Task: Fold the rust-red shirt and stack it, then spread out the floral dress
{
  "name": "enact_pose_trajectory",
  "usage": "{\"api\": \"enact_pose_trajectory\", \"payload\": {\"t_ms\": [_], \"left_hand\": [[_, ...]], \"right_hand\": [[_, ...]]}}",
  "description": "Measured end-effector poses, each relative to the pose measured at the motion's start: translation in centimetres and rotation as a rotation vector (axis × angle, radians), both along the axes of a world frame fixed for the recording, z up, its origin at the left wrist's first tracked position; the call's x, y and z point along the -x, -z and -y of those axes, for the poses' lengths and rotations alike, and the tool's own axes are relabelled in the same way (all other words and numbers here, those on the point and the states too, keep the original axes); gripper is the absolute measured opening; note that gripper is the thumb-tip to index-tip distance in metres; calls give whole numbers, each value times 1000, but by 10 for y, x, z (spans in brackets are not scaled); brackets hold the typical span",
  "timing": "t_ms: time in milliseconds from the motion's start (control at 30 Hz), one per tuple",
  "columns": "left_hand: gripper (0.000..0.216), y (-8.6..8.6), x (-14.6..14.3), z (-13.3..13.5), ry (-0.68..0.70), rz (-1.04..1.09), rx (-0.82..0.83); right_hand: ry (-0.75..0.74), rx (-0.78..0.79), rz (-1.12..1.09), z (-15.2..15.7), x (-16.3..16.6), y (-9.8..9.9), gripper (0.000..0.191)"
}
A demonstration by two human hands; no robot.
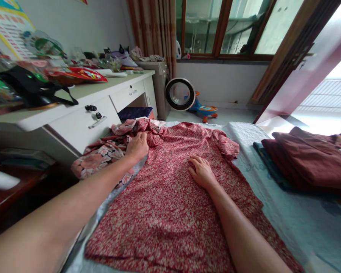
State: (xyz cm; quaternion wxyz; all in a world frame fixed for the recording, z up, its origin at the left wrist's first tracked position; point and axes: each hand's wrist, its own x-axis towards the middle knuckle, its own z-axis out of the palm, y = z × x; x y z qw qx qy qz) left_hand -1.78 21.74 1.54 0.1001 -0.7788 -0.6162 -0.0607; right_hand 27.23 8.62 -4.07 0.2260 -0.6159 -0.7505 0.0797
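A red dress with a fine pale pattern [165, 201] lies spread out before me, its short sleeves at the far end. My left hand [138, 146] is closed at the dress's left sleeve [154, 138], with the fingers pinching its edge. On the middle of the dress rests my right hand [201, 171], palm down, its fingers stretched out over the fabric. A crumpled floral cloth in pink, white and black [102, 163] lies beside my left hand and partly under my left forearm.
The dress lies on a pale blue sheet [244, 138]. Folded garments [312, 159] are stacked at the right. Along the left stands a white desk [88, 117] loaded with clutter. A washing machine with its round door open [180, 94] and a blue ride-on toy [204, 109] are beyond.
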Motion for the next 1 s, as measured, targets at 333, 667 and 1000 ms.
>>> {"api": "enact_pose_trajectory", "payload": {"t_ms": [333,667,1000], "left_hand": [[23,15,-6,20,-148,214,365],[36,27,-5,36,-174,261,202],[31,22,-19,44,245,-108,-54]], "right_hand": [[-1,7,11,0,0,0,35],[-8,1,7,0,0,-1,36],[-7,2,16,-1,0,1,36]]}}
